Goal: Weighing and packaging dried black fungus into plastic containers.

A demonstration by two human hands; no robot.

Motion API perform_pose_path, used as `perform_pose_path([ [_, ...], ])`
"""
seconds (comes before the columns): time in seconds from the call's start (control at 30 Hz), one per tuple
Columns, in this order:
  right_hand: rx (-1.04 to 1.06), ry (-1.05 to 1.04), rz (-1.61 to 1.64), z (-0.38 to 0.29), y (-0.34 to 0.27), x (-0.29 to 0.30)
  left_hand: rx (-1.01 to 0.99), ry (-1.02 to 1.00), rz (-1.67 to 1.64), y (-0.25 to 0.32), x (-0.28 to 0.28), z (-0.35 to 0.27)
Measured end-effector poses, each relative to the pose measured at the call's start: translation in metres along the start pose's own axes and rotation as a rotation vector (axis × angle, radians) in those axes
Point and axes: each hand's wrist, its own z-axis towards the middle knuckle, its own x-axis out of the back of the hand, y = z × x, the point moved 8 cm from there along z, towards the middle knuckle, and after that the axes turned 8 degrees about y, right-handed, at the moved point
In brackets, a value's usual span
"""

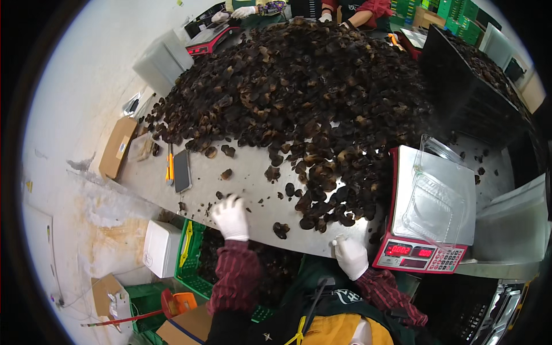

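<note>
My left hand (233, 217), in a white glove, is at the near edge of the metal table (254, 194), its fingers apart and bent downward. Small dark crumbs (210, 206) lie about its fingertips, and nothing shows in its grasp. My right hand (350, 256), gloved as well, is curled at the table edge with no object visible in it. Ahead rises a large heap of dark wood ear mushrooms (297, 86). Loose pieces spread toward me, including a small clump (281, 230) between my hands. Under my left forearm, a green crate (183, 258) holds more dark pieces.
At right, a clear plastic clamshell (435, 211) rests on a red digital scale (424, 254). A phone (182, 171) and an orange utility knife (170, 166) lie at left. A black crate (468, 90) stands far right. Across the heap are co-workers' gloved hands (244, 12).
</note>
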Motion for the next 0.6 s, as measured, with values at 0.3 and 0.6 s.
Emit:
perform_pose_path([
  [0.3, 0.049, -0.005, 0.016, -0.004, -0.006, -0.005, -0.264, -0.237, -0.605, 0.117, 0.049, -0.043],
  [0.6, 0.127, -0.213, 0.153, -0.010, -0.031, 0.050, -0.656, -0.108, -0.534, 0.228, 0.031, 0.013],
])
